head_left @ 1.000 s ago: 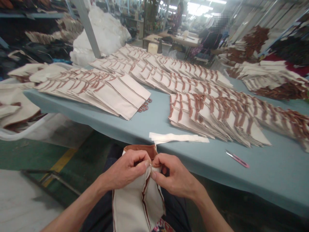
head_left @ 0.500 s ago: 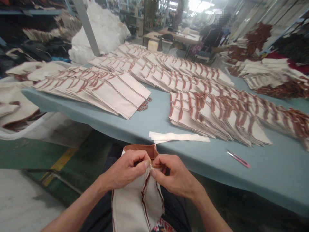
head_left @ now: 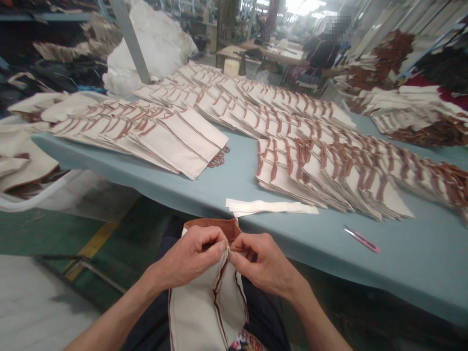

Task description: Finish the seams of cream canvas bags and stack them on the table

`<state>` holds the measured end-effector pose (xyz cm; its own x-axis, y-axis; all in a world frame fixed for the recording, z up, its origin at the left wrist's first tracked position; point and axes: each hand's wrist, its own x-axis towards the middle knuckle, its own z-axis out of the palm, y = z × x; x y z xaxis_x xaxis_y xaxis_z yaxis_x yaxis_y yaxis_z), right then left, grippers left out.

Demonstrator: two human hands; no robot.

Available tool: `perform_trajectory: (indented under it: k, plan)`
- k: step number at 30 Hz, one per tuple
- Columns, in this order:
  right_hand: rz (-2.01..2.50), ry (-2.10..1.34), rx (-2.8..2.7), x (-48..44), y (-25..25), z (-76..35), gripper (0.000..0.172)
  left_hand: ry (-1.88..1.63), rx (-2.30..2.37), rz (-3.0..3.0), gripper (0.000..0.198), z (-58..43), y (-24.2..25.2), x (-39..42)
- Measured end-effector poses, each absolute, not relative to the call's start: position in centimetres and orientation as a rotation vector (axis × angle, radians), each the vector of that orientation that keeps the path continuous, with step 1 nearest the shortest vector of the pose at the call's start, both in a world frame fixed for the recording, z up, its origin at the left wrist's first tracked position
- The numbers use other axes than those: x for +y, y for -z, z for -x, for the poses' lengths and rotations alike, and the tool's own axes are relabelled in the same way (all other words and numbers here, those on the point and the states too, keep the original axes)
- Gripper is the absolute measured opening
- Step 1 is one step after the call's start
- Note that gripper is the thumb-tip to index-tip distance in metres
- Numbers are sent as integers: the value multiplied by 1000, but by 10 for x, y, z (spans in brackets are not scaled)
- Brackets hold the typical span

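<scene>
Across my lap lies a cream fabric bag (head_left: 193,312) with brown-edged seams and a brown inner band at its top opening. My left hand (head_left: 193,253) pinches the bag's upper edge beside the middle seam. Right against it, my right hand (head_left: 259,263) pinches the same edge from the other side, thumb and forefinger closed. The fingertips nearly meet at the seam, and the exact spot between them is partly hidden. White fabric strips (head_left: 272,207) lie on the table edge just beyond the bag. Thread snips (head_left: 361,239) with a pink handle rest to the right.
Overlapping rows of cream and brown bag pieces (head_left: 329,170) cover much of the blue-covered table (head_left: 241,170). Another stack (head_left: 175,141) sits at the left, near small brown loops (head_left: 218,158). A white bin (head_left: 62,192) of fabric stands left. A person (head_left: 321,48) is in the background.
Both hands keep their pinch at the seam, with barely any shift. The bag's brown top opening spreads slightly wider.
</scene>
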<state>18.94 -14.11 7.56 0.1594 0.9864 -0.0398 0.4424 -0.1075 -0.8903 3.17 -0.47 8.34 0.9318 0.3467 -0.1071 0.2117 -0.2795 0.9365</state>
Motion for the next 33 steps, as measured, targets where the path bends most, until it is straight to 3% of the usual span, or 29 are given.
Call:
perform_trajectory:
  k: [33]
  plan:
    - [1670,-994,-1292,-145,-60,-191,30,-83,469,-1840,30,-36,-78,-6]
